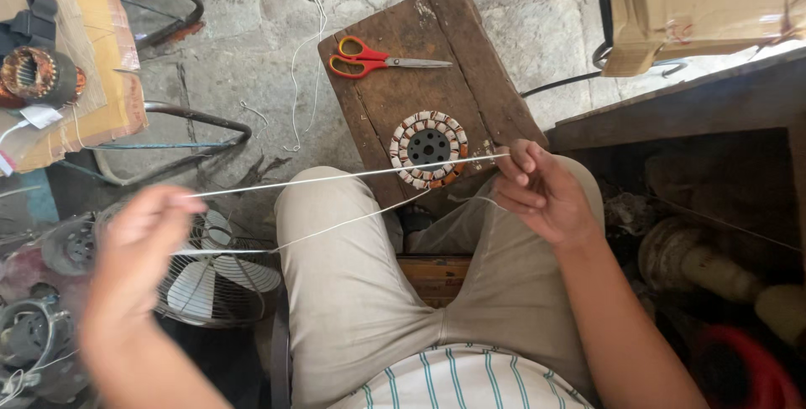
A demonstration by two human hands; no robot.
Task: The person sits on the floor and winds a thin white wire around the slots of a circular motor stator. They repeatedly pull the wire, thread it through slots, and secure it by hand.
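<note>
A white cord (353,175) is stretched taut between my two hands, above my lap. My left hand (138,245), blurred, pinches the cord at the left, over a small fan. At the right, my right hand (537,191) grips the other end near my knee. A second strand (336,226) runs lower, back from my left hand toward the wound stator ring. That ring (429,148), with copper coils and white and red wrapping, lies on a dark wooden board (395,98) just beyond my knees. Red-handled scissors (369,58) rest farther back on the board.
A fan with a wire guard (214,279) sits on the floor at lower left. A cardboard-covered surface (92,56) at upper left carries another copper-wound stator (38,73). A cardboard box (697,2) is at upper right. Dark clutter and a red object (739,367) fill the right.
</note>
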